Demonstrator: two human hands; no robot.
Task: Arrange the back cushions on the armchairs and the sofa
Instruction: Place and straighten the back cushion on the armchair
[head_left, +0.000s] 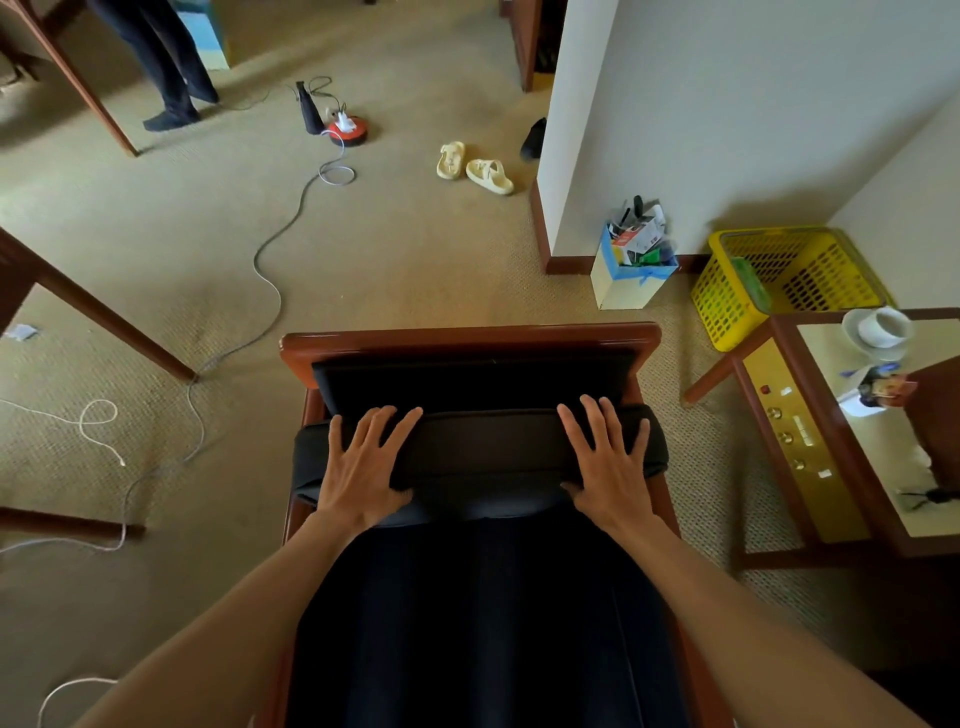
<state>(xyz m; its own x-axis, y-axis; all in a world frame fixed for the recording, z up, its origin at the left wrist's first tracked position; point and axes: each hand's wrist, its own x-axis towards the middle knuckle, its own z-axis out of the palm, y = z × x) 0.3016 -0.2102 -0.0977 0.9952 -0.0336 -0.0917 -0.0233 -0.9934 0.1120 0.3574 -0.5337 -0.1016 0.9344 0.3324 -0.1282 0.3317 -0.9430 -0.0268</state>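
Pressing flat with splayed, ungripping fingers, the left hand (363, 462) and right hand (605, 457) could let the black padded back cushion (480, 457), against the red-brown wooden armchair (467, 338) back at twelve o'clock, slump forward

You are looking down on a beige carpet (395, 249) that fills the room. A white wall (727, 114) with a dark wooden skirting juts in at the upper right. Against its corner you see a yellow plastic basket (779, 280) and, just beside it, a small cream box (631, 278) stuffed with odds and ends. A wooden side table (831, 431) at the right edge carries a white cup (883, 327) near its far corner. Pale slippers (475, 167) lie near the wall's end, and a grey cable (270, 280) snakes across the floor.
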